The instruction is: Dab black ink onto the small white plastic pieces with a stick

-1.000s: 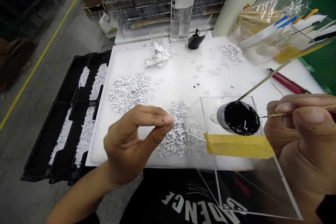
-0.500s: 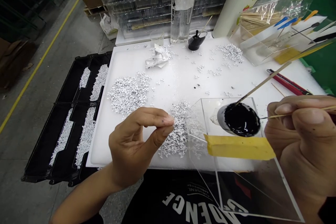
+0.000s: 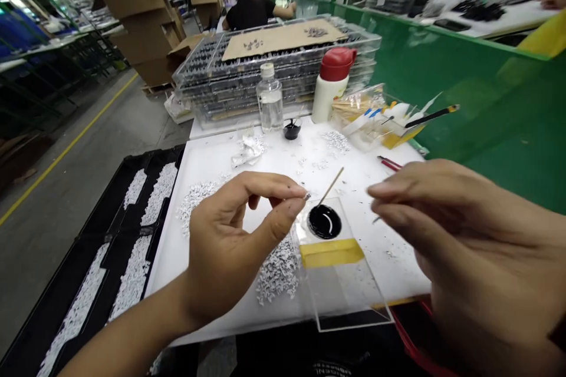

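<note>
My left hand [image 3: 241,241] is closed in a pinch, with a tiny white-and-dark piece [image 3: 308,195] at its fingertips. To the right, my right hand [image 3: 477,241] is pinched too; a short thin tip [image 3: 376,220] shows below its fingers, and the rest of that stick is hidden. Between the hands is a cup of glossy black paint [image 3: 325,224] with a wooden stick [image 3: 331,184] leaning in it. The cup rests at a clear acrylic stand [image 3: 354,300] crossed by yellow tape [image 3: 331,253]. A pile of small white pieces [image 3: 278,274] lies left of the stand.
Another pile [image 3: 194,200] and crumpled tissue [image 3: 248,151] lie on the white board [image 3: 212,318]. Behind stand a bottle [image 3: 270,100], a small black cup [image 3: 292,131], a red-lidded flask [image 3: 331,85] and a tool box [image 3: 371,135]. Black trays [image 3: 119,224] sit left. A person [image 3: 247,3] sits beyond.
The view has tilted up, showing more of the room. My right hand has moved away from the paint cup, and its stick is now mostly hidden. My left hand keeps its pinch.
</note>
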Available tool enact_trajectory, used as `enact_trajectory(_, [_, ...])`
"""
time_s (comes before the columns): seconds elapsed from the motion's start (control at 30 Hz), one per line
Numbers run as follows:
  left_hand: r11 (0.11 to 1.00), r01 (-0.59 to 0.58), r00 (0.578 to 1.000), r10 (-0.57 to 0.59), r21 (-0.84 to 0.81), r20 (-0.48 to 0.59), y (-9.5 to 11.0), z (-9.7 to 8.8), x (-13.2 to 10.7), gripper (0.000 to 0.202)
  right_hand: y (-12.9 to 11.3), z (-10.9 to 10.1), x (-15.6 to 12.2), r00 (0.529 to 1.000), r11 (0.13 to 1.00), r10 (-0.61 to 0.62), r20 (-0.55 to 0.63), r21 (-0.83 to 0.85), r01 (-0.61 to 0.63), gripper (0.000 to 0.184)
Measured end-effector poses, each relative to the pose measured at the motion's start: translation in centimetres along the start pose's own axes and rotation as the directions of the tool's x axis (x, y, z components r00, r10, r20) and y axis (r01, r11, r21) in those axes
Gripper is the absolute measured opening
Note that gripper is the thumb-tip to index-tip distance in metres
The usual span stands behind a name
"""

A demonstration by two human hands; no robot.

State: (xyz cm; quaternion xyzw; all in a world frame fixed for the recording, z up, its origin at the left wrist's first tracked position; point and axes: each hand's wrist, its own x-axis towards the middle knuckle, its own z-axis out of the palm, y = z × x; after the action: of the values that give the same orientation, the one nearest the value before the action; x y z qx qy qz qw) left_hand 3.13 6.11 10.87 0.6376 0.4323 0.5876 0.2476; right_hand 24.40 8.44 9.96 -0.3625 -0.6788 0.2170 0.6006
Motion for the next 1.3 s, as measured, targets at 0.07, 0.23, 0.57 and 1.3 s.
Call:
enact_trajectory(0.07, [0.999,-0.03,0.999,0.031,-0.034,0.036,0.4,0.6,0.1,0.017,-0.5,0.3,1.0,0.989,0.993,-0.103,0.109,0.068,0.095,0.019])
enact_trajectory(0.23, [0.995,-0.033,0.996,0.04,-0.09,0.079,1.2,1.3,-0.2,0.016,0.1,0.5,2.2,0.941,0.956,-0.252,0.228,0.21,0.205,0.014])
enact_trajectory(0.57, [0.996,-0.074,0.973,0.085,-0.054,0.217,2.5,0.9,-1.0,0.011,-0.4,-1.3,1.2,0.864,0.927,-0.371,0.341,0.198,0.32,0.014])
enact_trajectory(1.3, [0.965,0.115,0.936,-0.025,-0.238,0.351,3.3,1.8,-1.9,0.019,-1.2,-4.1,-0.4,0.797,0.92,-0.393,0.46,0.21,0.332,0.016])
